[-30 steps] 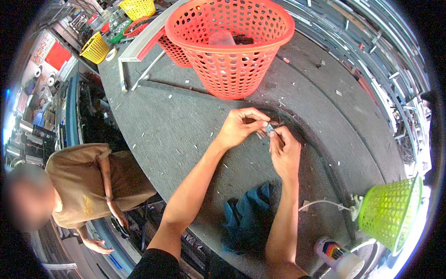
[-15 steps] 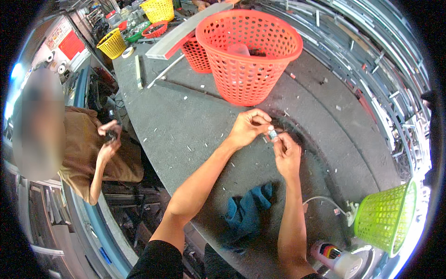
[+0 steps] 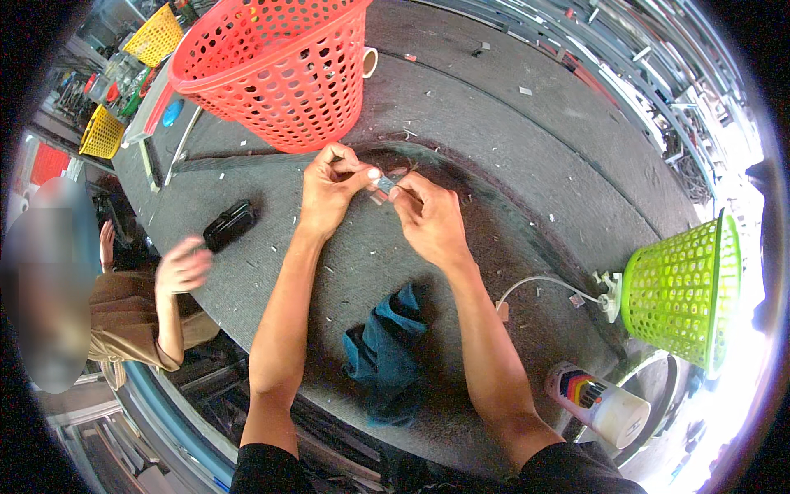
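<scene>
My left hand (image 3: 333,188) and my right hand (image 3: 429,216) meet over the dark tabletop, fingertips pinched together. Between them they hold a small grey-and-white piece (image 3: 384,184), too small to make out further. Just beyond my left hand stands a large red perforated plastic basket (image 3: 304,99). A crumpled dark blue cloth (image 3: 387,337) lies between my forearms.
A black oblong case (image 3: 230,225) lies by a co-worker's blurred hand (image 3: 183,265) at the left. On the right are a green perforated basket (image 3: 675,296) and a white bottle (image 3: 597,403) lying on its side. Small scraps dot the grey table (image 3: 502,107); metal profiles fill the far right.
The view has shifted, and the red basket appears farther left. The co-worker's hands have parted, and a black case now lies on the table. My hands still pinch the small piece.
</scene>
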Action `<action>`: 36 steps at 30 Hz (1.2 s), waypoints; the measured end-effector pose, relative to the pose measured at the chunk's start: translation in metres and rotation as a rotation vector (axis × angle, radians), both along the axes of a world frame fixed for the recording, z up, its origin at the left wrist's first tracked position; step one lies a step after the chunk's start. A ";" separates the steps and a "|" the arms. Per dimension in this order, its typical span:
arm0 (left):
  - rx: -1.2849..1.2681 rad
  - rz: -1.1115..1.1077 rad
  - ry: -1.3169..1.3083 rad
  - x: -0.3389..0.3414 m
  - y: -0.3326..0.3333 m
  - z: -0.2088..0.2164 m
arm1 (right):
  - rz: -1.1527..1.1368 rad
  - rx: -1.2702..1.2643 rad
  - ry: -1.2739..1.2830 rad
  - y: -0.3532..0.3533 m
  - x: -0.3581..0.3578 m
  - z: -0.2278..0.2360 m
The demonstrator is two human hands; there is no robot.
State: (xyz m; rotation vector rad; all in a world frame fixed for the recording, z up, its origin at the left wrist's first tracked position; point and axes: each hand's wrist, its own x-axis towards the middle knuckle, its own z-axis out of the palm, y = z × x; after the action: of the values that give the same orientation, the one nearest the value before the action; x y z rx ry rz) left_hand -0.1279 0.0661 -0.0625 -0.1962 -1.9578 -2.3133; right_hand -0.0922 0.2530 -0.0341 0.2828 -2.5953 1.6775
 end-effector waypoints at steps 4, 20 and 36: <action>0.058 0.027 -0.022 -0.004 -0.006 -0.001 | -0.065 -0.045 -0.035 0.005 -0.004 -0.005; 0.361 -0.056 -0.070 -0.004 -0.019 -0.009 | -0.065 -0.299 0.183 -0.022 0.000 -0.018; 0.338 -0.134 -0.100 -0.005 -0.022 -0.010 | -0.088 -0.240 0.196 -0.022 -0.004 -0.026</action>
State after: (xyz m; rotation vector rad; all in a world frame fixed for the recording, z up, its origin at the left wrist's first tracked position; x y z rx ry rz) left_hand -0.1325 0.0436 -0.0729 -0.1892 -1.6011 -2.7439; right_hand -0.0965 0.2311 -0.0596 0.2999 -2.2103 1.8066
